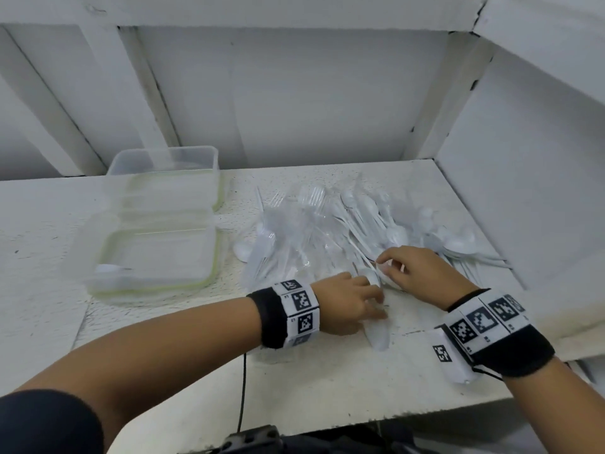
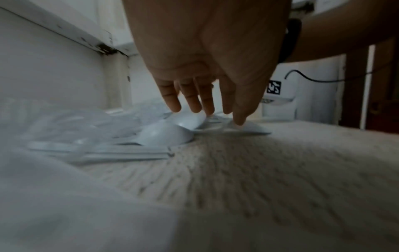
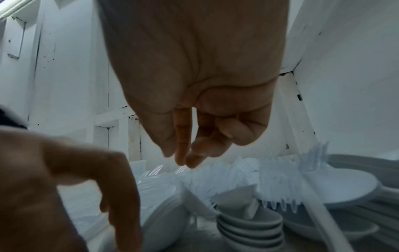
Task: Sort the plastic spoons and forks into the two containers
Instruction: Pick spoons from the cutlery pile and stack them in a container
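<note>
- I'm seeing L hand [image 1: 352, 301] reaching down at near edge of cutlery pile [image 1: 343, 231], fingers [image 2: 172, 102] straight, loosely spread, tips touching white spoons [image 2: 166, 134].
- R hand [image 1: 415, 270] hovering just beside it, fingers curling narrow; grip on anything: can't tell.
- Near container [image 1: 209, 276] at left is holding one spoon [image 1: 109, 268]; far container [image 1: 216, 158] sitting behind it.

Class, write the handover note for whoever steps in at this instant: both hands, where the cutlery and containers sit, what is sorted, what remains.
Left hand: fingers straight, thumb pressing a white utensil at the pile's near edge.
Right hand: fingertips curled at a thin white handle; whether it is gripped is unclear.
Pile of spoons and forks: unsorted, mid-table, right of the containers.
Near container: one white spoon inside.
Far container: looks empty.
Done: one spoon. Left: nearly the whole pile.
</note>
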{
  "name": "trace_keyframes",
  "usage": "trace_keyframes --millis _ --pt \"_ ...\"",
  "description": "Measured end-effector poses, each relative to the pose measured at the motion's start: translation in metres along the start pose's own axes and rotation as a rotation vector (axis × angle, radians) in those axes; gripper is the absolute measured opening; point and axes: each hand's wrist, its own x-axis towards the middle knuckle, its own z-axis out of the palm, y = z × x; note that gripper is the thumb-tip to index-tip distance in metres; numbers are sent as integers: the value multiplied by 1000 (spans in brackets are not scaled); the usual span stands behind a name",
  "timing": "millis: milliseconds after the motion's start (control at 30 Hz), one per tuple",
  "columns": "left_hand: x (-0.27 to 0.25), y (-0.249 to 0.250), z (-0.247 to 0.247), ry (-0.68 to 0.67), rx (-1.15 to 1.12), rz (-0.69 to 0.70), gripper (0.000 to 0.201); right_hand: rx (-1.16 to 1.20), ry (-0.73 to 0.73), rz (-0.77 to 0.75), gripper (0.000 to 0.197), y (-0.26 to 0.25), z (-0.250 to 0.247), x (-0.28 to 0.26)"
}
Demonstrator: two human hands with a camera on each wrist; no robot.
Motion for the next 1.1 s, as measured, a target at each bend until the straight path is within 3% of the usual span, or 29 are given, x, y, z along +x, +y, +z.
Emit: trace_keyframes --millis 67,167,233,333,433,533,633,733,800,867,900,967,1033,1100 --pt "8 2 15 57 83 28 47 22 17 -17 22 2 -1 -1" --pt "15 4 16 82 178 4 27 60 35 -41 19 3 0 -1" --pt "11 0 8 100 135 26 16 80 60 -64 18 4 -1 0" --pt "-1 -9 0 299 -25 47 10 56 65 -113 20 6 -2 3" --pt "-19 -16 -16 548 -397 -103 27 -93 31 -250 32 4 1 0" --pt "-38 -27 -35 734 -765 -345 19 -378 25 -378 46 -4 12 -2" --pt "-47 -39 -50 930 -1021 -562 19 -471 43 -462 30 -13 18 2" --pt "-53 -48 -61 1035 -1079 -656 20 -491 32 -491 22 -14 19 6" --pt "-54 -51 -62 1018 -1012 -685 21 -403 40 -510 22 -12 19 6" --pt "-54 -51 -59 918 -869 -700 20 -257 66 -541 14 -14 19 5" --pt "-54 -50 -56 836 -811 -695 17 -178 92 -555 8 -14 19 4" --pt "-52 -49 -49 630 -771 -642 8 -33 190 -557 21 -18 13 4" --pt "-47 -49 -42 419 -720 -576 8 39 330 -561 26 -22 5 7" --pt "-39 -48 -36 302 -661 -535 12 60 459 -551 26 -25 -2 13"
